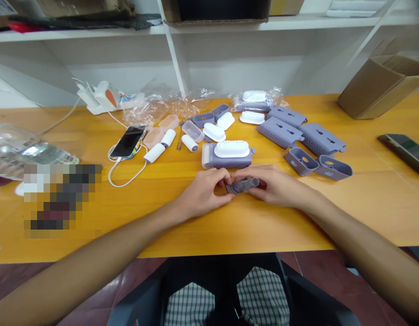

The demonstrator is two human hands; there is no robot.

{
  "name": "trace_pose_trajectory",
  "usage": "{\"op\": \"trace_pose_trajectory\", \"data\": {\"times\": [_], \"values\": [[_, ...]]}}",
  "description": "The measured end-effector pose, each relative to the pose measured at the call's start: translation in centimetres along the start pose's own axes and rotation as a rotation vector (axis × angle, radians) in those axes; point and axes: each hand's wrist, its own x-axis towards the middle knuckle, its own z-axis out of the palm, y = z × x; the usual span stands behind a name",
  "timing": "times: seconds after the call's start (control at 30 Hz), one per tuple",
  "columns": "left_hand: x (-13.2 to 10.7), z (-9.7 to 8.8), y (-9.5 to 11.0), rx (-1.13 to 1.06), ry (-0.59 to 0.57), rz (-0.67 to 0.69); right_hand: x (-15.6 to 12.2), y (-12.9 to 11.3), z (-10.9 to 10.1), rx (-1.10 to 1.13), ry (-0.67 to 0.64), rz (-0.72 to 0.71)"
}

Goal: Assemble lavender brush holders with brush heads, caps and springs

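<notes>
My left hand (pixel 204 192) pinches the left end of a small purple-grey plastic part (pixel 230 188) between thumb and fingertips. A metal coil spring (pixel 248 184) sits along that part, its coils showing on the right. From the other side, the fingers of my right hand (pixel 275 185) close round the spring and the part, partly hiding them. Just beyond my hands lies a purple-grey perforated case (pixel 226 162) with a white bristle brush (pixel 231 148) on top and a clear cap at its left end.
Several purple-grey shells (pixel 280 132) and two oval sleeves (pixel 301 161) lie right. White rollers (pixel 155 153), clear caps (pixel 193 131), white brush heads (pixel 214 132) and loose springs lie left of centre. A phone (pixel 129 141) charges on a cable. Cardboard box (pixel 369 90) stands far right.
</notes>
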Motion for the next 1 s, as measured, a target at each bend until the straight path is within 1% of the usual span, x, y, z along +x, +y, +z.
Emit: {"op": "trace_pose_trajectory", "data": {"times": [0.23, 0.5, 0.83, 1.0], "values": [[-0.02, -0.02, -0.01, 0.001, -0.008, -0.002, 0.18, 0.18, 0.33, 0.045, 0.041, -0.033], [-0.02, -0.04, -0.06, -0.002, -0.016, -0.005, 0.28, 0.13, -0.07, 0.089, -0.023, 0.027], [0.06, -0.09, 0.04, -0.004, -0.009, 0.01, 0.37, 0.65, 0.51, 0.092, 0.006, 0.018], [0.01, -0.15, 0.05, 0.0, -0.019, -0.007, 0.33, 0.78, 0.57, 0.094, 0.033, 0.05]]}}
